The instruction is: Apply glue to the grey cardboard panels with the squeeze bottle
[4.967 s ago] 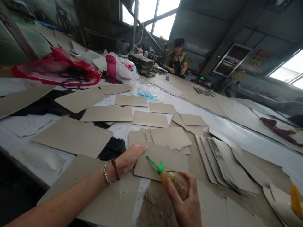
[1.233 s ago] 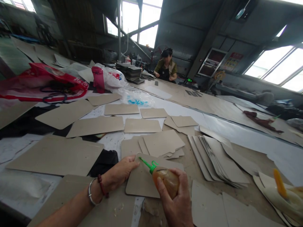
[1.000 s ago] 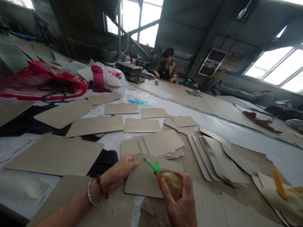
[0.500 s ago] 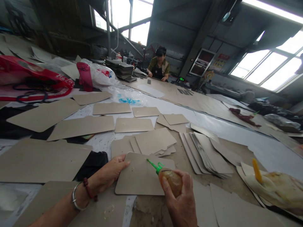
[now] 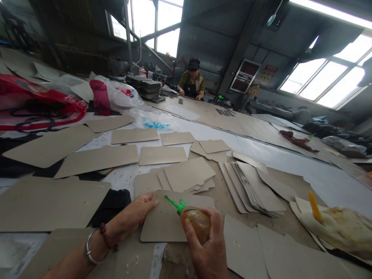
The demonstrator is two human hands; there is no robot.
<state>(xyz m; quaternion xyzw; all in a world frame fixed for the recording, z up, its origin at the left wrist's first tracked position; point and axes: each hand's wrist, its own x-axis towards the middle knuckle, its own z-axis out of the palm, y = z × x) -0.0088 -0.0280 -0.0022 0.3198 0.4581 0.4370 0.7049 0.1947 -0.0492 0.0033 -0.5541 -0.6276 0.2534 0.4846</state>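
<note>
1. Your right hand (image 5: 207, 248) has its fingers (image 5: 215, 224) wrapped tight round the glue bottle (image 5: 196, 223); the green nozzle (image 5: 173, 203) is tilted down-left over the cardboard piece (image 5: 165, 223).
2. Your left hand (image 5: 132, 215) lies flat, fingers (image 5: 149, 204) together, pressing the left edge of that cardboard piece; bracelets (image 5: 95, 246) on the wrist.
3. The cardboard piece lies flat on the table (image 5: 290, 162), right in front of you, between both hands.
4. Just beyond it: an overlapped small stack of cards (image 5: 186, 174); to the right, a fanned pile (image 5: 255, 190).
5. Further out, single cards in rows (image 5: 99, 159), and a red plastic bag (image 5: 35, 104) far left.
6. Far right: a second bottle with a yellow nozzle (image 5: 315, 207) lying on cards.
7. A person (image 5: 192, 79) sits at the far end of the table.
</note>
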